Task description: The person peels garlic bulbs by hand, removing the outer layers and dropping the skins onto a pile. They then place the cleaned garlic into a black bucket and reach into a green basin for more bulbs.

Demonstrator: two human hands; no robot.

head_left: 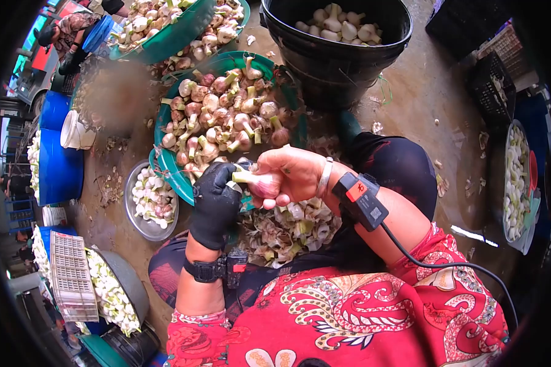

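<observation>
My right hand (294, 172), bare, has its fingers wrapped round a garlic bulb (266, 186) with pinkish skin. The bulb's cut stem points left and meets the thumb side of my left hand (215, 205), which wears a black glove. That gloved hand is closed; whatever lies inside its fingers is hidden. Just beyond both hands, a green basin (164, 122) holds many garlic bulbs (211, 113) with short stems. Below the hands, a pile of garlic skins and trimmings (288, 231) lies by my lap.
A black bucket (333, 70) with pale peeled bulbs stands ahead. To the left are a metal bowl (128, 202) of cloves, a blue tub (64, 162) and a white crate (72, 275). A heaped green basin (183, 33) is at the back; a person (73, 33) is at far left.
</observation>
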